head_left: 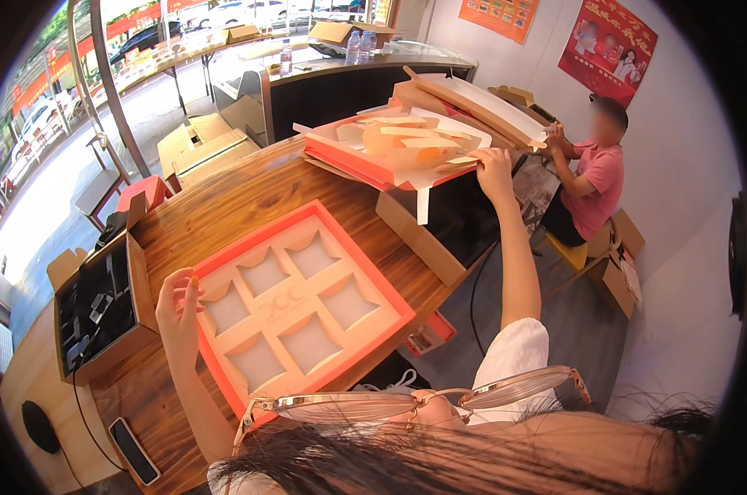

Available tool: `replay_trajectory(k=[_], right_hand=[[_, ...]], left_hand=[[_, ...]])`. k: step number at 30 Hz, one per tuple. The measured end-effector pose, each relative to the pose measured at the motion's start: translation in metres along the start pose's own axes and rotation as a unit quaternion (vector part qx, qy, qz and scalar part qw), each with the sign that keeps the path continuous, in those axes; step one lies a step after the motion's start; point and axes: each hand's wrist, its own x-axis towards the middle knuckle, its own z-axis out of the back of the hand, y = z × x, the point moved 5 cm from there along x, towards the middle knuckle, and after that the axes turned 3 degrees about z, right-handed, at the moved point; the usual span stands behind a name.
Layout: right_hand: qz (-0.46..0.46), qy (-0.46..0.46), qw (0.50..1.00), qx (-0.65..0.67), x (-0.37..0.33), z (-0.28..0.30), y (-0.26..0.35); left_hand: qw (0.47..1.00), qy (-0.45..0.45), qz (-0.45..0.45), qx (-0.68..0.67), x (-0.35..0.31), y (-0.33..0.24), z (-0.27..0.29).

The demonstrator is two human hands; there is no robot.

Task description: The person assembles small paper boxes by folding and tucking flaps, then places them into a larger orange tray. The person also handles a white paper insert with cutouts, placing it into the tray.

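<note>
On the wooden table in front of me lies a shallow red box (359, 294) with a cream insert that has several square openings. My left hand (180, 309) is at the box's left edge, fingers curled over the rim. Farther off, a red tray (349, 157) holds a loose pile of cream cut-card pieces (419, 140). My right hand (495, 172) reaches to the pile's right edge, its fingers closed on a pale card strip there. The hand partly covers that strip.
Left on the wooden table (250, 198) stand an open carton of black items (97, 301) and a phone (134, 451). An open brown carton (419, 235) sits below the tray. A person in pink (600, 177) sits at right, handling long cardboard (481, 107). A cable (475, 305) hangs nearby.
</note>
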Motion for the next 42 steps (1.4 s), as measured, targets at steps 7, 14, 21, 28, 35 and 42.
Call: replay_trajectory(k=[7,14,21,28,35,42], right_hand=[[0.004,0.038,0.998,0.055,-0.001,-0.027,-0.017],[0.001,0.039,0.999,0.008,0.002,-0.009,-0.005],[-0.034,0.004,0.998,0.052,-0.001,-0.004,-0.015],[-0.077,0.109,0.972,0.192,0.004,-0.008,-0.004],[-0.015,0.069,0.982,0.175,0.013,-0.018,0.004],[-0.114,0.058,0.985,0.116,0.009,-0.017,-0.019]], left_hand=[[1.0,-0.002,0.0,0.011,0.001,-0.003,-0.001],[0.999,-0.009,-0.001,0.034,-0.002,-0.006,-0.001],[0.999,-0.004,0.0,0.051,-0.002,-0.007,-0.001],[0.998,0.012,0.0,0.061,-0.001,-0.003,-0.005],[0.998,0.01,0.004,0.062,-0.001,-0.005,-0.005],[0.998,0.015,0.006,0.068,-0.001,-0.004,-0.005]])
